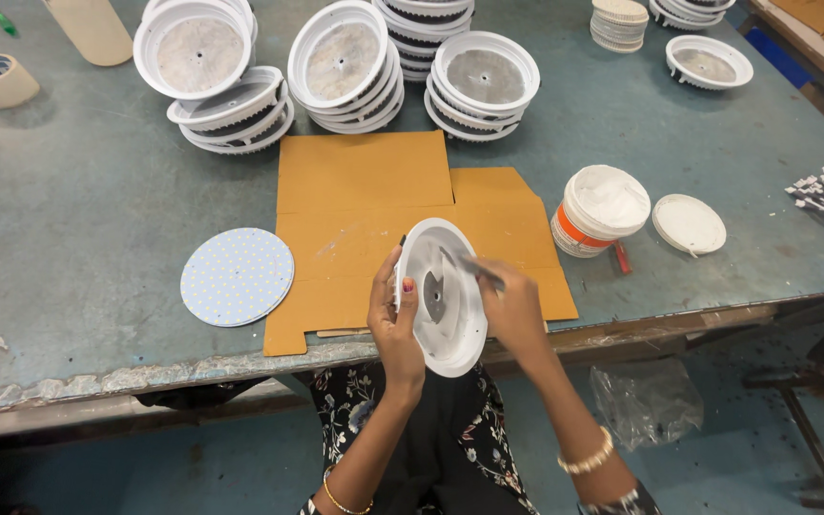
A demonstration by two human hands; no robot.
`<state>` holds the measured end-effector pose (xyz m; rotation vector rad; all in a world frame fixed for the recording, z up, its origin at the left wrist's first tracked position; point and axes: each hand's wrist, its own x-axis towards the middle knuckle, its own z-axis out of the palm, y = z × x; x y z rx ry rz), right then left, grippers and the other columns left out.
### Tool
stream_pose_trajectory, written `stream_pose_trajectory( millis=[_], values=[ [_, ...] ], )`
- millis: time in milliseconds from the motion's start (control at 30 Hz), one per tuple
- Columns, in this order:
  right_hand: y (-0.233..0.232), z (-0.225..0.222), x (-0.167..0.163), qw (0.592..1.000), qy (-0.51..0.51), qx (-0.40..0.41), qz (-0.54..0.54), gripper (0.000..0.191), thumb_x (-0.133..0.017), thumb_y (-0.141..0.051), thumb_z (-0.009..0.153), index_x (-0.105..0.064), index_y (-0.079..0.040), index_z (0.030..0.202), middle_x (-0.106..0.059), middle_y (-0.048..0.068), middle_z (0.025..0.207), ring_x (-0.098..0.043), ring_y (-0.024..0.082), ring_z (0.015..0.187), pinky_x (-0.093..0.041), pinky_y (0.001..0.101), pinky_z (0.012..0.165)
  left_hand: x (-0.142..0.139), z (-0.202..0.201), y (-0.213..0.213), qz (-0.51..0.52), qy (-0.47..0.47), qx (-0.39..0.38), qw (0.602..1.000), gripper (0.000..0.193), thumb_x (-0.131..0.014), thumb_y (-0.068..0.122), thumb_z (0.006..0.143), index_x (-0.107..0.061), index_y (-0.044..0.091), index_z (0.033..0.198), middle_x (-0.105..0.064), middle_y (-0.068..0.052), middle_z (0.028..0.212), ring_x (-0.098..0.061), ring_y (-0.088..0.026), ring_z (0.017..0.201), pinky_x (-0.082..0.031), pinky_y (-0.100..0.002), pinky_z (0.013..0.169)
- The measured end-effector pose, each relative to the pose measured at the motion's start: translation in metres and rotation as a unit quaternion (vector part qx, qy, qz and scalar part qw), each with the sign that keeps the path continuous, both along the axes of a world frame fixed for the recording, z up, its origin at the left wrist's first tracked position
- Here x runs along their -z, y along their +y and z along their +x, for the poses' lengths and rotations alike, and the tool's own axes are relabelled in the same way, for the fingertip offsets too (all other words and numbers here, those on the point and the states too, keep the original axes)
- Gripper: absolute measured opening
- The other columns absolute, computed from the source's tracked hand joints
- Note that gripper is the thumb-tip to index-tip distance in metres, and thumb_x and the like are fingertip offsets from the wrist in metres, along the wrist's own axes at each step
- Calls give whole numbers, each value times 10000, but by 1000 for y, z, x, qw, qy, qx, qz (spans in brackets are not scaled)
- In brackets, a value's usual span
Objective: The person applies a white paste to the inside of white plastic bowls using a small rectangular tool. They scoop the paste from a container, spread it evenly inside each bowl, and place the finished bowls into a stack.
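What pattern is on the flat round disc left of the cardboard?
Pale blue disc covered in rows of small yellowish dots, seen in the head view.

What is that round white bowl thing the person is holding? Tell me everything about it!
The round white housing is a shallow dish that looks like plastic, with a raised rim and a grey smeared patch inside. It is tilted on edge above the front of the brown cardboard sheet. The left hand grips its left rim, and the right hand works a thin dark stick across its inside.
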<state>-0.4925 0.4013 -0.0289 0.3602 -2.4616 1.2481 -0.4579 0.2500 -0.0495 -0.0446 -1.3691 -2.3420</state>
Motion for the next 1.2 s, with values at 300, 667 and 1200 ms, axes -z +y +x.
stream_pose_trajectory(
  millis=[300,667,1200],
  values=[
    [-26,26,35,987,65,86,116,279,-602,-9,866,-723,53,1110,-725,253,1007,-689,429,942,-531,462,832,2,-2,-5,9,1,13,1000,505,-587,253,1031,-528,4,1466,-619,-130,1406,-578,-175,1239,-426,-299,1063],
    [-18,-23,15,991,-26,120,47,232,-671,-158,912,-687,61,837,-675,259,740,-680,436,727,-513,474,660,2,1,-8,-4,-31,16,999,526,-585,287,1033,-540,13,1480,-671,-159,1293,-608,-192,1162,-447,-313,1042],
    [-17,47,-20,962,121,-207,134,521,-644,80,778,-651,0,1293,-670,161,1237,-651,355,1175,-526,423,999,-2,-23,-6,17,-32,92,995,477,-603,252,1012,-582,10,1422,-696,-121,1234,-630,-150,1109,-476,-295,1009]
  ],
)
